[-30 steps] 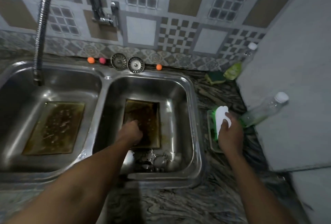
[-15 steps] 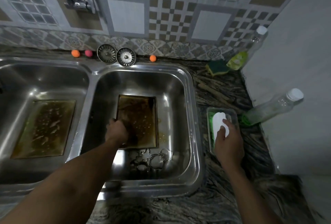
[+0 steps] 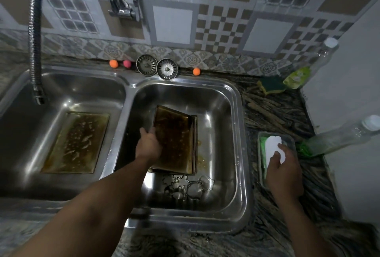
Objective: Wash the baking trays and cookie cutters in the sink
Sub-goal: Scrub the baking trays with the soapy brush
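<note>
The left hand (image 3: pixel 148 146) grips the left edge of a dirty baking tray (image 3: pixel 176 141), tilted inside the right basin (image 3: pixel 240 133), behind the cookie cutters (image 3: pixel 189 186). The right hand (image 3: pixel 284 172) curls its fingers on a white sponge (image 3: pixel 271 145) in a dish (image 3: pixel 290 139) on the worktop (image 3: pixel 273 108). A second tray (image 3: pixel 78 143) lies flat in the left basin (image 3: pixel 82 90).

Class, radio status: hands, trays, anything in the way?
Left hand grips tilted tray, right basin. Right hand holds white sponge in dish. Cutters loose beside tray.

head; mount: worn on the person's head; facing: forward and steeply down onto the sink (image 3: pixel 244 174); range: close, wide-angle; top edge: tiled wall (image 3: pixel 172 22)
</note>
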A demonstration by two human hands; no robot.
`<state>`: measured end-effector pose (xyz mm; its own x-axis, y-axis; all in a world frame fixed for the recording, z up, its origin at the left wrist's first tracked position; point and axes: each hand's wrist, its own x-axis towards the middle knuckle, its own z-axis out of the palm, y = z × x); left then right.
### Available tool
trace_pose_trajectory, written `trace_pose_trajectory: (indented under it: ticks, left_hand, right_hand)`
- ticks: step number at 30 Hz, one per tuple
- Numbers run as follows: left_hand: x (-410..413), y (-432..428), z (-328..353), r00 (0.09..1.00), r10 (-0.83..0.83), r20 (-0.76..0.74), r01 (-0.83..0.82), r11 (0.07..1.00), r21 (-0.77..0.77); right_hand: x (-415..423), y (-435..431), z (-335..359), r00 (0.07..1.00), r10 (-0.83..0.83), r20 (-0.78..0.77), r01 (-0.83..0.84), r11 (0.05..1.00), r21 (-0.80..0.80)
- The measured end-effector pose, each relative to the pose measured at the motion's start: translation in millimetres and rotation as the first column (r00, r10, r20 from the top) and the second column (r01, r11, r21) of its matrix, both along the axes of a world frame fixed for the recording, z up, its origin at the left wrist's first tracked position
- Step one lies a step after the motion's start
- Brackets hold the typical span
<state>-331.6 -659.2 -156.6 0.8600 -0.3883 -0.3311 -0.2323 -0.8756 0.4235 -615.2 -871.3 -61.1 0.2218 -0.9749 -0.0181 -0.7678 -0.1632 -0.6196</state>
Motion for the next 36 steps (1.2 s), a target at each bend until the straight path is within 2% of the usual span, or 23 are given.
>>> trace_pose_trajectory:
  ticks: [5, 13, 18, 22, 26, 31, 36]
  left_hand:
    - [2.1, 1.0, 9.6, 0.995, -0.076, -0.058, 0.069, 0.991, -0.113]
    - [-8.1, -9.1, 43.3, 0.992, -0.108, 0.065, 0.119, 0.971, -0.209]
    - [-6.5, -18.7, 62.7, 0.947, -0.225, 0.231, 0.257, 0.959, -0.118]
    - [-6.8, -22.5, 82.1, 0.817, -0.406, 0.409, 0.429, 0.903, 0.04]
    - [-3.1, -15.5, 97.4, 0.736, -0.488, 0.47, 0.483, 0.864, 0.14]
    - [-8.7, -4.5, 98.5, 0.732, -0.478, 0.485, 0.491, 0.864, 0.111]
    - [-14.6, 5.6, 99.5, 0.776, -0.381, 0.502, 0.471, 0.88, -0.059]
  right_hand:
    - [-3.7, 1.3, -0.4, 1.0, 0.023, 0.01, -0.023, 1.0, 0.007]
    - [0.5, -0.6, 0.4, 0.997, 0.043, 0.06, -0.044, 0.999, 0.03]
    - [-0.7, -3.0, -0.6, 0.998, 0.047, 0.05, -0.047, 0.999, 0.002]
    - [-3.8, -7.6, -7.5, 0.997, 0.053, 0.052, -0.053, 0.999, -0.006]
    - [-1.3, -4.7, -9.6, 0.996, 0.072, 0.047, -0.071, 0.997, -0.024]
    - [-5.9, -5.5, -12.4, 0.997, 0.076, 0.016, -0.075, 0.997, -0.032]
    - [-7.6, -8.0, -13.3, 0.995, 0.098, -0.005, -0.098, 0.994, -0.037]
